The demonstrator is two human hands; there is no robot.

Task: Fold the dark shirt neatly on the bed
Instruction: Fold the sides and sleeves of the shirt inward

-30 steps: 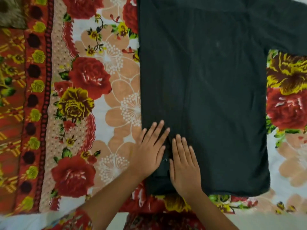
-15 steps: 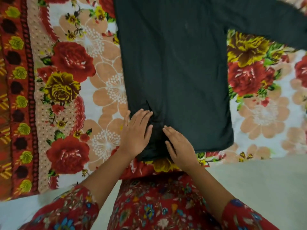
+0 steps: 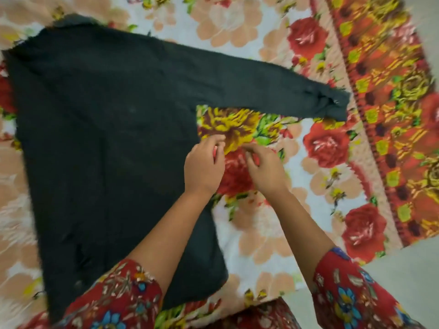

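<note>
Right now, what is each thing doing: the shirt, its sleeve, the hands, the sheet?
dark shirt: lying flat on the bed, not folded up yet.
sleeve: stretched straight out sideways, not folded in.
left hand: loosely curled by the shirt's edge, holding nothing.
right hand: loosely curled above the sheet, holding nothing.
flowered sheet: spread flat under the shirt.

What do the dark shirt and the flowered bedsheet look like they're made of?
Dark shirt: soft cloth, likely cotton or a blend. It is matte, without shine, and lies limp and flat with faint creases. The picture is blurred, so the weave cannot be read.
Bedsheet: thin printed cloth, perhaps cotton or polyester. The surface is flat and matte, the flowers are printed on, and no pile shows.
</note>
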